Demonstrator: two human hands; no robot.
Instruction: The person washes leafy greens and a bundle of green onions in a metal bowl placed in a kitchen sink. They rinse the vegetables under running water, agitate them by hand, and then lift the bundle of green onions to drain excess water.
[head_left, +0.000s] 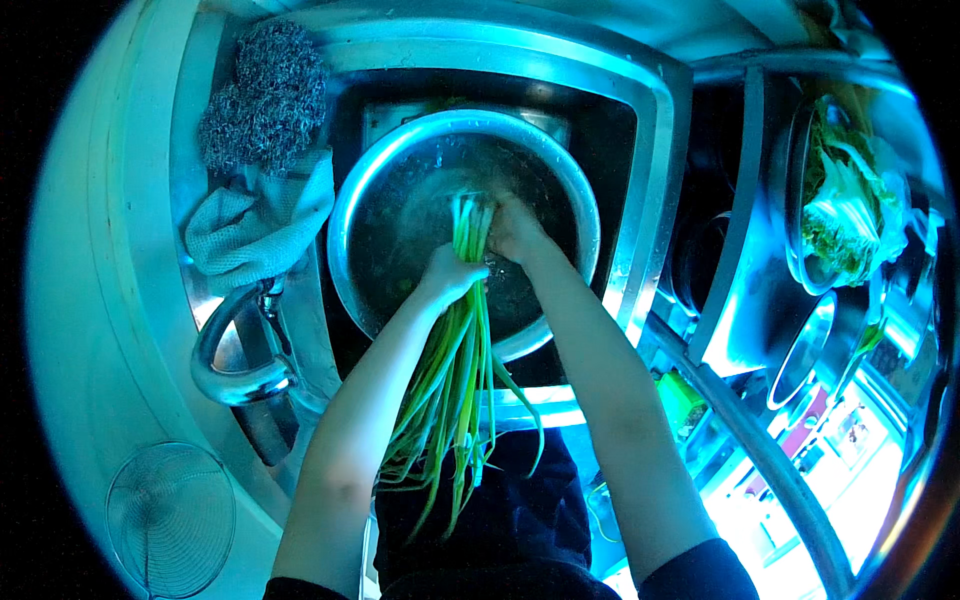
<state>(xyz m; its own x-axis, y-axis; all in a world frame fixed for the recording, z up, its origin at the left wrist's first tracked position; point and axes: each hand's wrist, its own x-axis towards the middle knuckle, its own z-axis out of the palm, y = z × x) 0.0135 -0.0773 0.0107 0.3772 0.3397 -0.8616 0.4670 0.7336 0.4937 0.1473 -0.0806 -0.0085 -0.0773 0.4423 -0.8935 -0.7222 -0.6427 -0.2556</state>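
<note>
A bunch of green onions (472, 315) is in my left hand (454, 274), whose fingers wrap around the stalks just above their pale ends. Those white ends point into a round metal basin (349, 225) of murky water. Their long green leaves hang over the basin's near rim towards my body. On the right side of the bunch, my right hand (514, 229) is down in the basin beside the white ends. Its fingertips are blurred in the water, so I cannot make out whether they grip the stalks.
The basin sits in a steel sink (652, 150). Along the left edge are steel-wool scourers (266, 97), a crumpled cloth (255, 225) and a curved faucet (240, 382). A round wire strainer (171, 517) is at lower left. Leafy cabbage (847, 202) fills a bowl at right, behind a metal pipe (757, 442).
</note>
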